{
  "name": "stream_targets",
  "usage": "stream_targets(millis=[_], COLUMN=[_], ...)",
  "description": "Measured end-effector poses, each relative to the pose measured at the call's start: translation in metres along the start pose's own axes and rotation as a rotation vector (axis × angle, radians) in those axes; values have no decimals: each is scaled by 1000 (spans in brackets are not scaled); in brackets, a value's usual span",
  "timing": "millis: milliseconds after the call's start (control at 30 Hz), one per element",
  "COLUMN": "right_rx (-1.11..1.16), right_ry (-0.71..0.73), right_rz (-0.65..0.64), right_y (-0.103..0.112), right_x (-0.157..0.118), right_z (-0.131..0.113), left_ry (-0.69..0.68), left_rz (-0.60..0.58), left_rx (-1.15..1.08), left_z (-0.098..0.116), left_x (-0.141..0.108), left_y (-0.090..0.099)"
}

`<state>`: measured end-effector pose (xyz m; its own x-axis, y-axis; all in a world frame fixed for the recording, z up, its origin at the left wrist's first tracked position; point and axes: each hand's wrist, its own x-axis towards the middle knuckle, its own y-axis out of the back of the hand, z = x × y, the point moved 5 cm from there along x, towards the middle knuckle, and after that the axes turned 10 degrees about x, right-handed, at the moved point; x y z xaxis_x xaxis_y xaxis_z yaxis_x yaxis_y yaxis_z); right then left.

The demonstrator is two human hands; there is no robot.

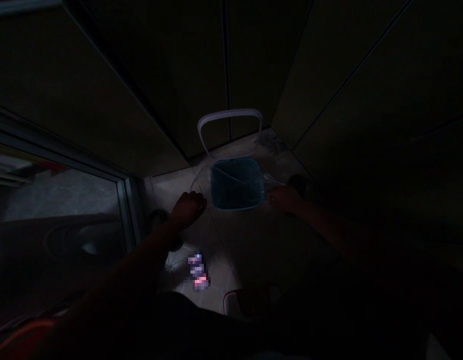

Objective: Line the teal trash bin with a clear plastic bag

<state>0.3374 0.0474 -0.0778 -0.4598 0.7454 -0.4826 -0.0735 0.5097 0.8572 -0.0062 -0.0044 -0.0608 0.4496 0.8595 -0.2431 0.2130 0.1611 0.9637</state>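
In dim light a blue bin (237,205) stands on the tiled floor, seen from above. A pale hoop (231,114), like a handle or hinged rim, rises behind it. Thin clear plastic film (227,175), which looks like a plastic bag, stretches across the bin's mouth. My left hand (189,207) is closed at the bin's left, with the film's edge running up from it. On the right side, my right hand (284,199) is closed on the gathered other end of the film. Shadow hides the finer details of my fingers.
Dark panels (201,75) enclose the far side and the right. A metal-framed glass door (129,215) is at the left. On the floor between my legs lies a lit, blurred-out screen (197,271), apparently a phone. A red-edged object (231,300) sits near my body.
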Motion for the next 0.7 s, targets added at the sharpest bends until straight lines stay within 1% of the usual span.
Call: stream_targets(millis=[100,267,400,567,700], right_rx=[-18,-5,-15,-37,-65], right_ry=[-19,2,3,48,72], right_rz=[14,36,21,86,72], right_y=[4,3,3,8,7], right_x=[-2,-3,-2,-4,-3], right_z=[-5,-7,-7,-13,-16], left_ry=[-15,-61,-34,-43,-36], left_rz=[-33,-63,-41,-4,27], left_rx=[22,42,29,-40,-61], left_z=[6,11,7,0,-4], left_x=[-5,-7,-8,-8,-8], left_y=[-4,-8,-9,-15,-15])
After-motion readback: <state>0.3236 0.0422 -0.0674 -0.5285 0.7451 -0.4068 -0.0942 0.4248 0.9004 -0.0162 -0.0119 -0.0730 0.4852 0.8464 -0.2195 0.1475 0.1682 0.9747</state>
